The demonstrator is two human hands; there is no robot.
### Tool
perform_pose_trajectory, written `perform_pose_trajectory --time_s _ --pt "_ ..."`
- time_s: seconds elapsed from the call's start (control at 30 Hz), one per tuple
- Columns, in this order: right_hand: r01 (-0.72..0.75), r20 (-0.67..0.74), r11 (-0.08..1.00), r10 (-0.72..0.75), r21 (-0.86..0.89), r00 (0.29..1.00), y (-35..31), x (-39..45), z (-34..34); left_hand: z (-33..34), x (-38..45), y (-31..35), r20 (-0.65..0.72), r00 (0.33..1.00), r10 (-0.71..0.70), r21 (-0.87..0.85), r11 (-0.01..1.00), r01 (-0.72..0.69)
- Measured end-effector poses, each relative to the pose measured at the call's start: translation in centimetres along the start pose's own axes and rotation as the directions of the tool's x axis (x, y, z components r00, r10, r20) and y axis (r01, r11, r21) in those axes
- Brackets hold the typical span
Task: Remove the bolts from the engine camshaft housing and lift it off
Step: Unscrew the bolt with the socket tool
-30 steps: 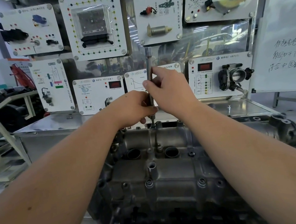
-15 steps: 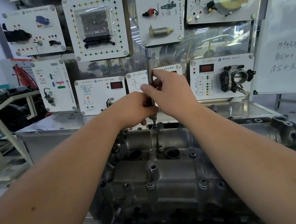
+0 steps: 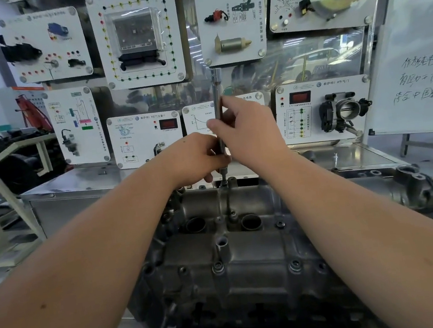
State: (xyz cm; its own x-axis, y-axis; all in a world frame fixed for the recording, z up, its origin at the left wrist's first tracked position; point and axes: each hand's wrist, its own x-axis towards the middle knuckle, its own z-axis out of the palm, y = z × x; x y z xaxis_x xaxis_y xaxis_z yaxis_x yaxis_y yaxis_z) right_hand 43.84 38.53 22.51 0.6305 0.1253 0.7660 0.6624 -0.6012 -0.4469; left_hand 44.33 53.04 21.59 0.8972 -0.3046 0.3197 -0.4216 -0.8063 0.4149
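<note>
both hands [image 3: 195,157] [image 3: 249,129] curl their fingers round the upright extension bar [image 3: 218,100], tip down on the camshaft housing [image 3: 237,246].

The camshaft housing [image 3: 230,258] lies nearest, a steel table [image 3: 80,183] behind it. An extension bar [image 3: 219,114] stands upright over the housing's far edge, the left hand [image 3: 195,158] just left of it, the right hand [image 3: 249,129] right. Display panels [image 3: 138,36] hang behind; a whiteboard [image 3: 415,55] stands to the housing's right.

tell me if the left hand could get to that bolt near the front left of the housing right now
Probably not at once. The left hand grips the long driver shaft together with the right hand. The bolt on the camshaft housing lies uncovered below the forearms, so once the hand lets go the way looks free.
</note>
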Motion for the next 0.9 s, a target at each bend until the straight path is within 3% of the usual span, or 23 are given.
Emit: perform_pose_trajectory --time_s 0.1,0.23,0.47,0.63,0.9 --pt "0.004 0.040 1.000 -0.003 -0.030 0.999 -0.02 0.13 0.02 -0.02 -0.04 0.07 0.003 1.000 0.005 -0.034 0.999 -0.005" --pt "-0.004 0.105 0.996 -0.005 0.090 0.995 -0.26 -0.18 -0.05 -0.19 -0.36 0.31 0.011 1.000 0.021 -0.045 0.999 -0.021" --pt "-0.030 0.020 0.997 0.029 0.067 0.999 0.11 0.08 0.07 -0.12 -0.22 0.34 0.011 1.000 -0.008 -0.016 1.000 0.008" --pt "-0.003 0.130 0.995 -0.010 0.101 0.991 -0.19 -0.19 0.10 -0.32 -0.51 0.62 0.025 1.000 0.011 -0.007 1.000 -0.011" --pt "0.016 0.012 1.000 -0.016 0.005 1.000 -0.11 -0.09 0.26 -0.08 -0.40 0.66 0.027 1.000 -0.005 -0.002 1.000 0.005"
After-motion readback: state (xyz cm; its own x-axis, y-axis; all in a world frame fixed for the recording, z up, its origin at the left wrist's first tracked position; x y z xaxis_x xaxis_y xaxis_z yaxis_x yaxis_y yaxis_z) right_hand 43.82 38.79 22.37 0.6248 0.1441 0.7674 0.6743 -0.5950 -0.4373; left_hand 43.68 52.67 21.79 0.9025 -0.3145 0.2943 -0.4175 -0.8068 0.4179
